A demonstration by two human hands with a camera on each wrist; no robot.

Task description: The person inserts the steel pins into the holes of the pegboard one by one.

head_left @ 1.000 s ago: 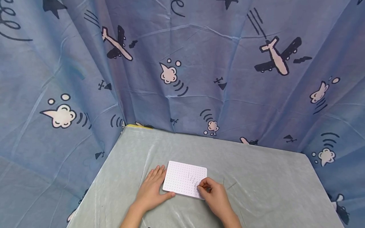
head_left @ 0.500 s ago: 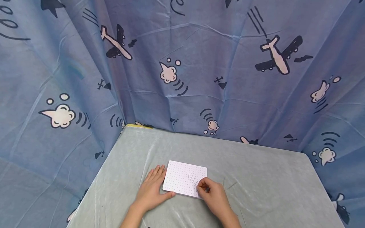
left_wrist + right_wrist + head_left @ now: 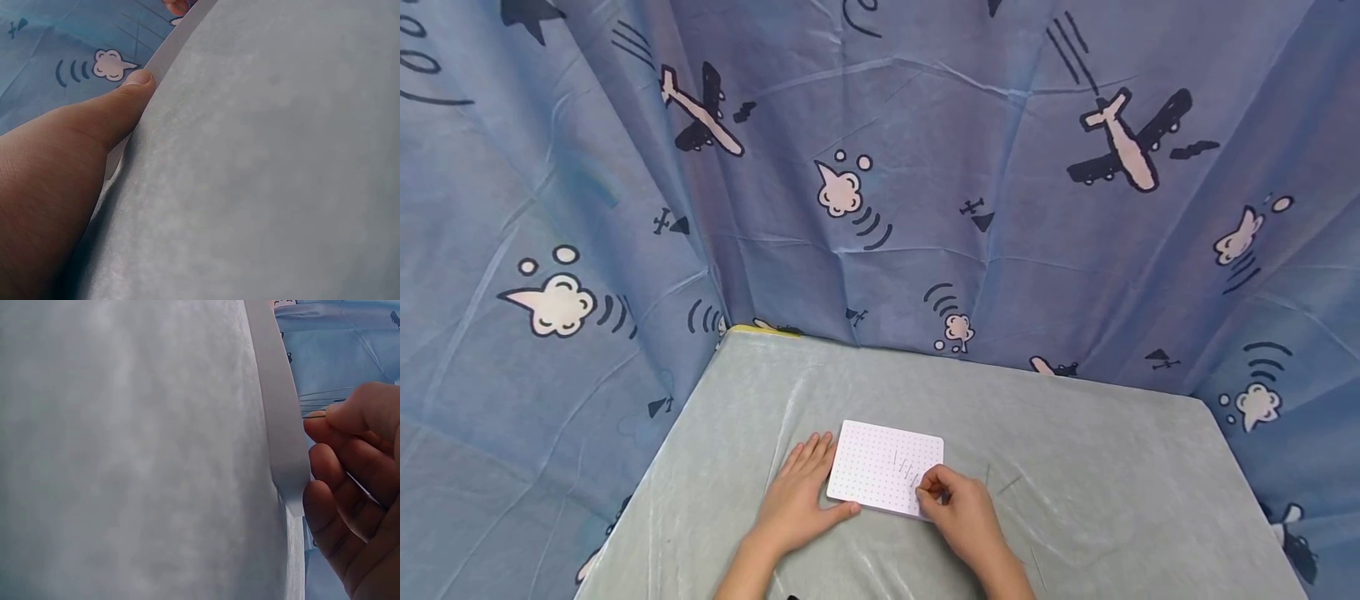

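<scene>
Carefully now: thin pin (image 3: 317, 416) pinched in R hand (image 3: 966, 508), at approx 4 o'clock on the white dotted board (image 3: 865, 467).
R thumb + index tips hold the pin narrowly; L hand (image 3: 801, 500) lies spread at 8–9 o'clock, fingers straight, thumb on the board's near edge. Other pins (image 3: 909, 471) seem to stand in a row from mid-board twd 4 o'clock. Judging by looks: pin v. light, prob. stiff but easily bent, slips if gripped loosely, so best held w/ fingertips, just above the board. Board looks light & rigid, may slide on the grey cloth (image 3: 1112, 467); best steadied by its edges.
</scene>
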